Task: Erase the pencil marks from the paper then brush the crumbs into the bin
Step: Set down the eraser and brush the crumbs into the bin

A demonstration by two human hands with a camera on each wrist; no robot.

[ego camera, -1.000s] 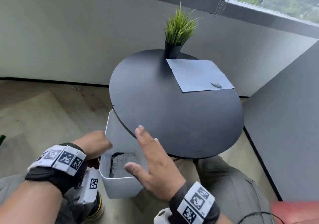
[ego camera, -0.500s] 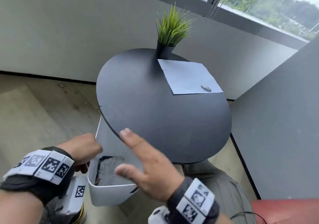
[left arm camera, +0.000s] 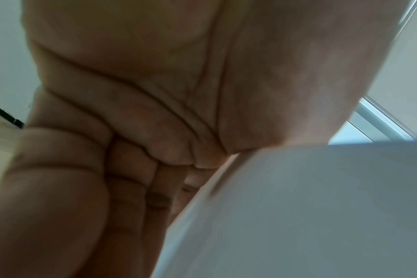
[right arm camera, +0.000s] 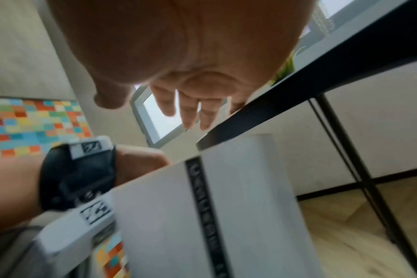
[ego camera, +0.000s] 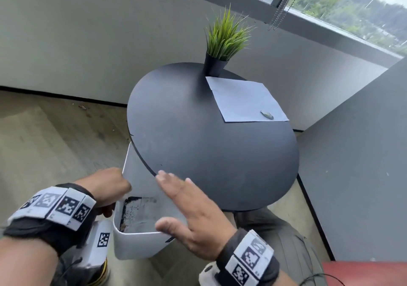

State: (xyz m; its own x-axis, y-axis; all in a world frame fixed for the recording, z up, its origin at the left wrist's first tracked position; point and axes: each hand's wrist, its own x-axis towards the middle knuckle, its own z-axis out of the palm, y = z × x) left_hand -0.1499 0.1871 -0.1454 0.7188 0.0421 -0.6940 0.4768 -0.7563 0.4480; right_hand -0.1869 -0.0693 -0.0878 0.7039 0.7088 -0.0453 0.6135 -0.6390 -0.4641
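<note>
A white bin [ego camera: 136,245] hangs under the near-left edge of the round black table [ego camera: 209,153], and dark crumbs lie on its bottom. My left hand [ego camera: 108,186] grips the bin's left rim; in the left wrist view its fingers [left arm camera: 122,188] curl over the white wall [left arm camera: 298,216]. My right hand [ego camera: 187,202] is flat and spread over the table's near edge above the bin, holding nothing; its fingers [right arm camera: 191,111] show straight in the right wrist view. A white paper [ego camera: 244,99] lies at the table's far right, with a small grey eraser [ego camera: 267,114] on it.
A potted green plant [ego camera: 222,43] stands at the table's far edge beside the paper. A grey panel [ego camera: 356,175] rises close on the right. Grey walls and a window lie behind. Thin black table legs [right arm camera: 360,169] stand on the wooden floor.
My right hand has swept leftward along the table's near edge, over the bin. The left hand keeps its grip on the bin. The head view has shifted.
</note>
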